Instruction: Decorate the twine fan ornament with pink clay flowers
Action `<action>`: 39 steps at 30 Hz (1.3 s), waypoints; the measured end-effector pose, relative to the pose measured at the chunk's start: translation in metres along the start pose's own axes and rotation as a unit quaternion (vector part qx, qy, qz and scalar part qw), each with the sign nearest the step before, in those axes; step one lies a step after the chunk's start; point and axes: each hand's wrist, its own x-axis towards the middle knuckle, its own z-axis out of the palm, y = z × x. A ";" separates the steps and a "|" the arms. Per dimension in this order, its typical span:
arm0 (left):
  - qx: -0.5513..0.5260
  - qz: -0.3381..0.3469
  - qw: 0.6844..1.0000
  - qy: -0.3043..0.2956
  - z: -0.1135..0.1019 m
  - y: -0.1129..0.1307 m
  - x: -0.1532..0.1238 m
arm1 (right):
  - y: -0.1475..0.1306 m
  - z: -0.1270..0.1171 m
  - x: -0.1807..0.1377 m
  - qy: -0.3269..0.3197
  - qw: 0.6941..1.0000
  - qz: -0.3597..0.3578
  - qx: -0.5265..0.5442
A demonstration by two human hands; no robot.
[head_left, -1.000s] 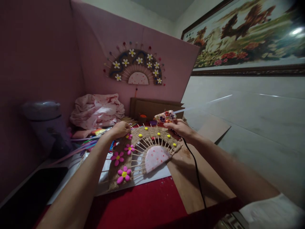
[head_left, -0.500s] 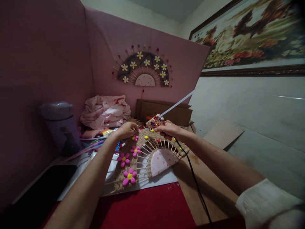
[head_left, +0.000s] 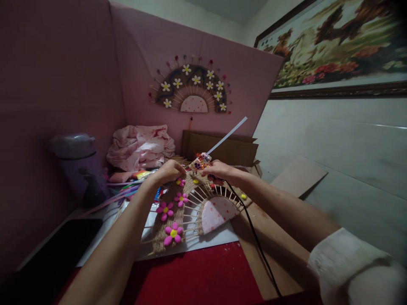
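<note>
In the head view, a woven fan (head_left: 219,214) lies at six o'clock on a white sheet (head_left: 216,241). Toward the fan's eleven o'clock, the left hand (head_left: 171,170) bends its fingers; their grip, I cannot tell. Toward one o'clock, the right hand (head_left: 221,170) clasps a flowered glue gun (head_left: 200,162).

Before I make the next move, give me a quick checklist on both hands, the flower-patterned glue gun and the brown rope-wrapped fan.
1. Right hand gripping the flower-patterned glue gun: ok.
2. Straight whitish glue stick in the gun: ok, a long length sticks out.
3. Black cord clear of the pink flowers with yellow centres: ok, it runs to their right.
4. Upper edge of the brown rope-wrapped fan fully in view: not ok, hands and gun cover part.
5. Left hand clear of the nozzle: cannot tell, nozzle indistinct.
</note>
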 end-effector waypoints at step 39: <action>-0.020 -0.032 0.999 0.020 0.000 0.011 -0.007 | 0.003 0.006 0.011 -0.019 0.999 0.024 -0.009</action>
